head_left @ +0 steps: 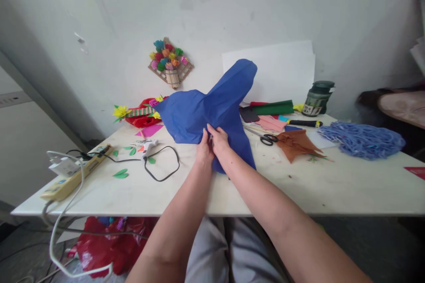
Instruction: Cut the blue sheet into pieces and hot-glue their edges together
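A large sheet of blue crepe paper (212, 101) is held up over the middle of the table, creased and gathered where my hands meet. My left hand (203, 152) pinches its lower middle, thumb up. Close beside it, my right hand (219, 139) grips the same gathered spot with fingers curled. One corner of the paper stands up to the right, another spreads to the left, and a lower part hangs down by my right wrist. What lies between the fingertips is partly hidden.
At left are a glue gun (146, 147) with its cord, green paper leaves (121, 174) and a power strip (78, 174). Scissors (267, 139), brown paper (295, 143), a blue yarn bundle (365, 139) and a green jar (318, 99) are at right. Paper flowers (168, 56) hang on the wall.
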